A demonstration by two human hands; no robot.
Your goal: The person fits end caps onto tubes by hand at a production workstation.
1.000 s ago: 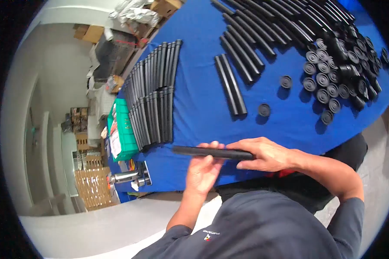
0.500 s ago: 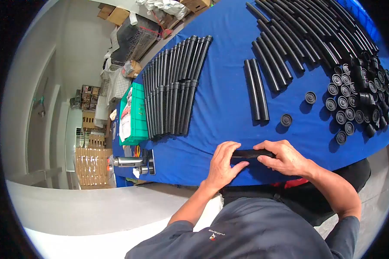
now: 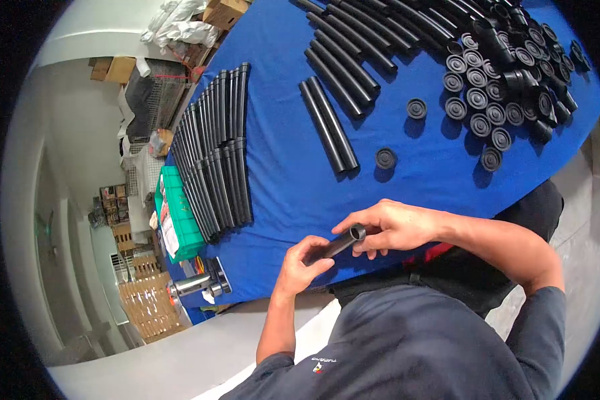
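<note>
My left hand (image 3: pixel 300 265) is wrapped round the lower part of a short black tube (image 3: pixel 340 246). The tube is tilted, and its open end points up to the right. Around that open end are the thumb and fingers of my right hand (image 3: pixel 397 225), closed on the tube's rim. Beyond my hands, two long black tubes (image 3: pixel 329 127) lie side by side on the blue cloth (image 3: pixel 280 187). Two round black caps with ringed faces sit apart from the others: one cap (image 3: pixel 385 159) nearer me, another cap (image 3: pixel 417 109) farther off.
A heap of black caps (image 3: pixel 477 98) covers the right side. Rows of black tubes (image 3: pixel 343 73) lie at the back. On the left, several capped tubes (image 3: pixel 213 160) are laid in two rows beside a green crate (image 3: pixel 185 213). A metal flask (image 3: pixel 192 285) lies at the left edge.
The tube has gone from level to tilted, its open end now showing. My right hand has turned at that end. The head view has shifted, so the table contents appear farther left and rotated.
</note>
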